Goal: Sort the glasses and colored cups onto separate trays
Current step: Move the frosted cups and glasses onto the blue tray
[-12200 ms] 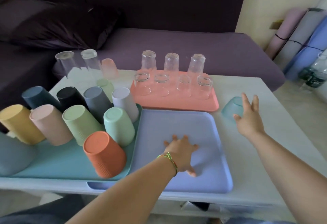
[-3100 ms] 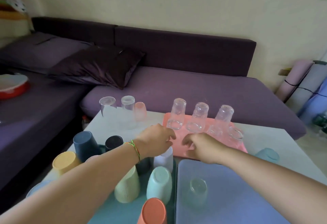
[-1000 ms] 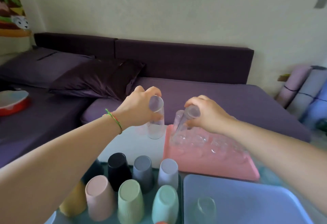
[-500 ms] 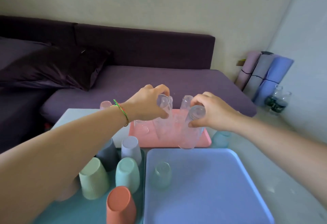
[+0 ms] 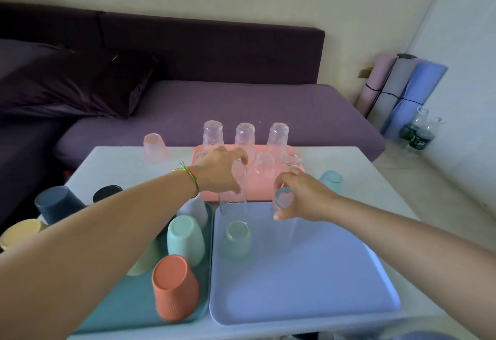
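Placing step, by the look: holding two clear glasses at far edge of blue tray (image 5: pixel 308 286). Gripping tall glass (image 5: pixel 233 197) in left hand (image 5: pixel 220 173), fingers curled round its upper part; pinching shorter glass (image 5: pixel 281 201) from above in right hand (image 5: pixel 303 197). Next, probably: seat both flat near green-tinted glass (image 5: pixel 236 240), let go, then reach to pink tray (image 5: pixel 260 189) for the rest.

We look forward and down from head height, close above the near edge of the table (image 5: pixel 120 168), facing the sofa (image 5: pixel 241 103) beyond it.
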